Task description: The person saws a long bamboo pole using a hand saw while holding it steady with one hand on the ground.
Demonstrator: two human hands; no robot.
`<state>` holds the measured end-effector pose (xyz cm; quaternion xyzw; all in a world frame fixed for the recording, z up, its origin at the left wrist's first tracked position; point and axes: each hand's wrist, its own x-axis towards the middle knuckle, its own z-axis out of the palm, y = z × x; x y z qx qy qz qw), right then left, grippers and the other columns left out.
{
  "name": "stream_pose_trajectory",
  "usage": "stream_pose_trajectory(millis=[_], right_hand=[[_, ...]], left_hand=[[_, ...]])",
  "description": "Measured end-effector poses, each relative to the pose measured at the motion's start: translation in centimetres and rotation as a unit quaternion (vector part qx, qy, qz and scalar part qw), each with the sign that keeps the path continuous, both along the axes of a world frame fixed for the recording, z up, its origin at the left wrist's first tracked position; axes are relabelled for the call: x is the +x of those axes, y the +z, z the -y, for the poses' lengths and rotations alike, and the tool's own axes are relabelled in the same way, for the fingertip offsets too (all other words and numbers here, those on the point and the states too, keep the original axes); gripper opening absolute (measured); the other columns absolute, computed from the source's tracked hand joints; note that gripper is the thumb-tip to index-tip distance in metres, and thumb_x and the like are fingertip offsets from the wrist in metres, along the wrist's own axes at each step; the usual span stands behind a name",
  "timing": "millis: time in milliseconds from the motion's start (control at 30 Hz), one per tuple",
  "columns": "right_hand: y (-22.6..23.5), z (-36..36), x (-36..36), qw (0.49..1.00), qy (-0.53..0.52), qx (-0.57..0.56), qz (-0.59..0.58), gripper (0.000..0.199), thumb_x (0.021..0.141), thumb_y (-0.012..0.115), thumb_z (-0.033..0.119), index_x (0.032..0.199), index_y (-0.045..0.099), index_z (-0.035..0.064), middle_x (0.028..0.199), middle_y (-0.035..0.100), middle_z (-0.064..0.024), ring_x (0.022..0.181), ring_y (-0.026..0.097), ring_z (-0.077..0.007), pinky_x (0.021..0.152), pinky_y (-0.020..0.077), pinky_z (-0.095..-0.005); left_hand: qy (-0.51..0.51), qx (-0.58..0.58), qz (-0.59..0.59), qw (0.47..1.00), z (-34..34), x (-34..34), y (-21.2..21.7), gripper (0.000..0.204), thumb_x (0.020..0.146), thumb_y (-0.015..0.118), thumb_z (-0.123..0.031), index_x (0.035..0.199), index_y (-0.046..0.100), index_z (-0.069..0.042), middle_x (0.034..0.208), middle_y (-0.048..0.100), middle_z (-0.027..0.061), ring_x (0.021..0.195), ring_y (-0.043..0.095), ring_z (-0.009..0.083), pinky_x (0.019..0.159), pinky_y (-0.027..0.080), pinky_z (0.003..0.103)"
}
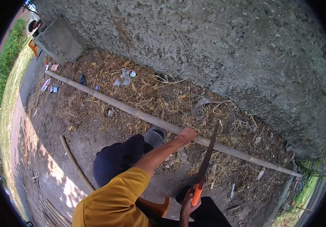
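A long bamboo pole runs slantwise across the ground, from the far left to the near right. My left hand is closed round it near the middle. In my right hand is a hand saw, gripped by its orange handle. Its dark blade points away from me and crosses over the pole just right of my left hand; whether the teeth touch the bamboo, I cannot tell. My left foot, in a grey shoe, is up against the pole.
A rough concrete wall rises along the far side, with a block at its left end. Dry leaves, straw and plastic litter cover the ground. A shorter pole lies at left. An orange chair is beneath me. Another person is far left.
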<state>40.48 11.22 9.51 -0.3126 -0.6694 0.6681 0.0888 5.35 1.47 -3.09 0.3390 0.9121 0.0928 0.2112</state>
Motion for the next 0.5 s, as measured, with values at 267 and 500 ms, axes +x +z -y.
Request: stream_pose_trajectory(millis=[267, 500], right_hand=[[-0.3, 1.5, -0.7, 0.999, 0.017, 0.044, 0.015, 0.038, 0.088, 0.058, 0.007, 0.122, 0.065, -0.0075, 0.094, 0.068, -0.0054, 0.083, 0.063, -0.0109, 0.075, 0.0513, -0.0273], [-0.4, 2.1, -0.4, 0.996, 0.068, 0.053, 0.036, 0.04, 0.093, 0.064, 0.026, 0.11, 0.064, -0.0097, 0.09, 0.065, -0.0053, 0.08, 0.061, -0.0108, 0.074, 0.0512, -0.0261]], left_hand=[[0.016, 0.01, -0.017, 1.0, 0.8, -1.8, -4.3, 0.038, 0.068, 0.082, -0.018, 0.104, 0.071, -0.009, 0.09, 0.075, 0.0119, 0.086, 0.074, 0.029, 0.073, 0.059, 0.042], [0.141, -0.008, -0.178, 0.974, 1.3, 0.8, -5.3, 0.028, 0.074, 0.078, -0.019, 0.101, 0.073, -0.013, 0.103, 0.074, 0.008, 0.095, 0.073, 0.0249, 0.08, 0.057, 0.04]])
